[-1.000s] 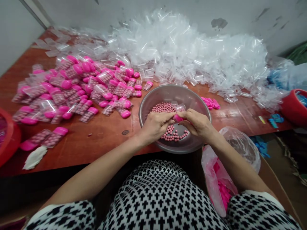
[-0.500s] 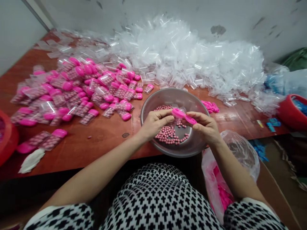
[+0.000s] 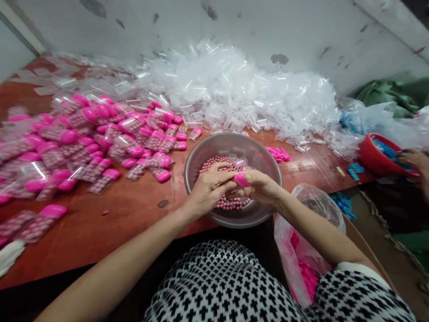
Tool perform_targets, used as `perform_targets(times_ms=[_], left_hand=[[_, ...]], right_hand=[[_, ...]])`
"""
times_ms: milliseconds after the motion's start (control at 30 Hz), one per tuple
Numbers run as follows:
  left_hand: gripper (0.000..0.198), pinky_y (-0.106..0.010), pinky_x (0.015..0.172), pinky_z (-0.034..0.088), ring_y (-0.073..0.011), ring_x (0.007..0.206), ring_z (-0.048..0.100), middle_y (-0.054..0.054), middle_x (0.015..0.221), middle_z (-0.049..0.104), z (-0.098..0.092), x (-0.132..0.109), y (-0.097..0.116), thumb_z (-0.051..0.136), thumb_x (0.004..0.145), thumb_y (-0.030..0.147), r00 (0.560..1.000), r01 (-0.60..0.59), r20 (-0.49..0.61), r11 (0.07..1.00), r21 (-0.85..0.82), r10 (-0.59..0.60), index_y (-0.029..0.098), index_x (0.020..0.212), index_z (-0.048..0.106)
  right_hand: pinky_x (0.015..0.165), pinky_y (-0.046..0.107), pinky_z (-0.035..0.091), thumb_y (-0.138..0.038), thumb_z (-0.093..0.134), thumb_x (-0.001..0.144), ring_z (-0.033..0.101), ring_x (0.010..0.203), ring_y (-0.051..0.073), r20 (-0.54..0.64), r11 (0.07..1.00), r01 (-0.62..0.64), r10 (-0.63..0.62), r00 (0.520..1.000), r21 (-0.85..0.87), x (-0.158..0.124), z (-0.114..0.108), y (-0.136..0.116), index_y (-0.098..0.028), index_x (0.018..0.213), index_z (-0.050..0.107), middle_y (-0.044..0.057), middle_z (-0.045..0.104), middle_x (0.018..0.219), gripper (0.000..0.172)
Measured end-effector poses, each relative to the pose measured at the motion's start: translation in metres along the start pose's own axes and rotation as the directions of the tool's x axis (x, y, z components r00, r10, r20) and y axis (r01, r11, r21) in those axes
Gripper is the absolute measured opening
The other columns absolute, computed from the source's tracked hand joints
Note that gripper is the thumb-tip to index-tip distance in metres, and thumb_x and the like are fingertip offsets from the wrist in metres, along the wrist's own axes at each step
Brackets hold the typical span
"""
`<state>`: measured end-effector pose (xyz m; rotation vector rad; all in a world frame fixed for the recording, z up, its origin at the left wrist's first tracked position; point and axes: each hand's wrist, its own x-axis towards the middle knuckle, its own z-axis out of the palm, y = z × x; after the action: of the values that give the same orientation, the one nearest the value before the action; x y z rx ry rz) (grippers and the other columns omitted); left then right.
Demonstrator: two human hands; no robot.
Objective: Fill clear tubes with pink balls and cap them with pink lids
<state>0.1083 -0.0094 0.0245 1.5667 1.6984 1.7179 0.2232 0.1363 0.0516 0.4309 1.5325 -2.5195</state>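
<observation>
Left hand (image 3: 209, 188) curled over the metal bowl (image 3: 259, 154), what it grips hidden under its fingers, right hand (image 3: 263, 190) pinching a pink cap (image 3: 241, 180) just above the pink beads (image 3: 214, 163), filled packs (image 3: 100, 134) on the surface (image 3: 134, 210) blurred, another person's hand (image 3: 415, 160) cut off at right edge

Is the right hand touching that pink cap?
Touching. The head view shows the right hand pinching the pink cap with its fingers, no gap, above the metal bowl.

We see bare desk (image 3: 110, 219) left of the metal bowl (image 3: 197, 156); filled pink packets (image 3: 100, 138) and empty clear bags (image 3: 234, 94) block farther reach.
</observation>
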Motion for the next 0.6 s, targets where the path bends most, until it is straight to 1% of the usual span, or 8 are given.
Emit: perform_targets(times_ms=[67, 167, 267, 367, 433, 467, 533, 600], left_hand=[[0.020, -0.042, 0.101, 0.049, -0.0247, 0.114, 0.062, -0.007, 0.102, 0.075, 0.000, 0.000, 0.002, 0.063, 0.089, 0.022, 1.000, -0.007, -0.014, 1.000, 0.022, 0.007, 0.026, 0.101, 0.078], [0.021, -0.041, 0.099, 0.051, -0.0238, 0.111, 0.064, -0.006, 0.103, 0.076, 0.001, 0.000, 0.005, 0.061, 0.090, 0.021, 0.998, -0.036, -0.046, 0.997, 0.063, 0.039, 0.026, 0.101, 0.077], [0.022, -0.041, 0.101, 0.051, -0.0227, 0.110, 0.064, -0.005, 0.103, 0.076, 0.002, -0.001, 0.008, 0.059, 0.091, 0.020, 0.995, -0.058, -0.074, 0.993, 0.098, 0.066, 0.026, 0.104, 0.076], [0.022, -0.042, 0.102, 0.050, -0.0225, 0.111, 0.064, -0.005, 0.104, 0.076, 0.003, -0.002, 0.009, 0.058, 0.091, 0.020, 0.994, -0.043, -0.100, 0.992, 0.115, 0.054, 0.025, 0.103, 0.076], [0.021, -0.041, 0.101, 0.051, -0.0229, 0.110, 0.065, -0.006, 0.105, 0.076, 0.001, 0.000, 0.008, 0.059, 0.090, 0.021, 0.992, 0.017, -0.127, 0.995, 0.094, -0.005, 0.024, 0.101, 0.077], [0.020, -0.041, 0.101, 0.051, -0.0232, 0.110, 0.065, -0.006, 0.107, 0.076, 0.000, 0.001, 0.007, 0.060, 0.089, 0.022, 0.989, 0.059, -0.141, 0.996, 0.069, -0.049, 0.024, 0.101, 0.077], [0.020, -0.040, 0.103, 0.050, -0.0240, 0.112, 0.066, -0.007, 0.111, 0.075, -0.003, 0.004, 0.006, 0.063, 0.087, 0.024, 0.977, 0.148, -0.156, 0.989, -0.009, -0.148, 0.022, 0.100, 0.078], [0.021, -0.040, 0.107, 0.047, -0.0247, 0.116, 0.064, -0.007, 0.117, 0.073, -0.007, 0.008, 0.007, 0.065, 0.086, 0.027, 0.960, 0.216, -0.161, 0.972, -0.095, -0.229, 0.021, 0.101, 0.078]], right_hand=[[0.079, 0.042, 0.058, -0.043, 0.082, 0.058, 0.066, 0.071, 0.020, -0.049, 0.998, 0.052, -0.051, 0.998, 0.028, 0.004, 0.005, 0.003, -0.015, 0.075, 0.070, 0.005, 0.071, 0.072, 0.035], [0.072, 0.038, 0.058, -0.041, 0.079, 0.058, 0.063, 0.065, 0.018, -0.092, 0.995, 0.099, -0.096, 0.991, 0.028, 0.008, 0.011, 0.006, -0.016, 0.072, 0.069, 0.003, 0.069, 0.068, 0.030], [0.069, 0.035, 0.056, -0.040, 0.075, 0.060, 0.063, 0.064, 0.017, -0.107, 0.996, 0.089, -0.087, 0.990, 0.019, 0.012, 0.014, 0.007, -0.015, 0.073, 0.069, 0.003, 0.068, 0.067, 0.028], [0.070, 0.033, 0.056, -0.037, 0.073, 0.062, 0.064, 0.068, 0.018, -0.129, 0.995, 0.092, -0.086, 0.988, 0.041, 0.016, 0.014, 0.009, -0.016, 0.074, 0.069, 0.003, 0.069, 0.069, 0.025], [0.072, 0.033, 0.056, -0.040, 0.072, 0.065, 0.065, 0.070, 0.017, -0.127, 0.996, 0.077, -0.071, 0.989, 0.040, 0.020, 0.013, 0.009, -0.016, 0.076, 0.068, 0.003, 0.068, 0.070, 0.027], [0.073, 0.032, 0.056, -0.044, 0.072, 0.068, 0.065, 0.070, 0.017, -0.113, 0.998, 0.059, -0.057, 0.992, 0.019, 0.021, 0.012, 0.007, -0.016, 0.079, 0.068, 0.003, 0.069, 0.071, 0.031], [0.074, 0.033, 0.056, -0.056, 0.069, 0.073, 0.067, 0.076, 0.018, -0.050, 0.997, 0.032, -0.036, 0.998, -0.077, 0.023, 0.010, 0.000, -0.016, 0.091, 0.068, 0.006, 0.071, 0.079, 0.044], [0.075, 0.034, 0.057, -0.067, 0.065, 0.076, 0.069, 0.085, 0.020, 0.007, 0.973, 0.068, -0.068, 0.998, -0.219, 0.024, 0.003, -0.015, -0.016, 0.106, 0.065, 0.009, 0.072, 0.093, 0.059]])
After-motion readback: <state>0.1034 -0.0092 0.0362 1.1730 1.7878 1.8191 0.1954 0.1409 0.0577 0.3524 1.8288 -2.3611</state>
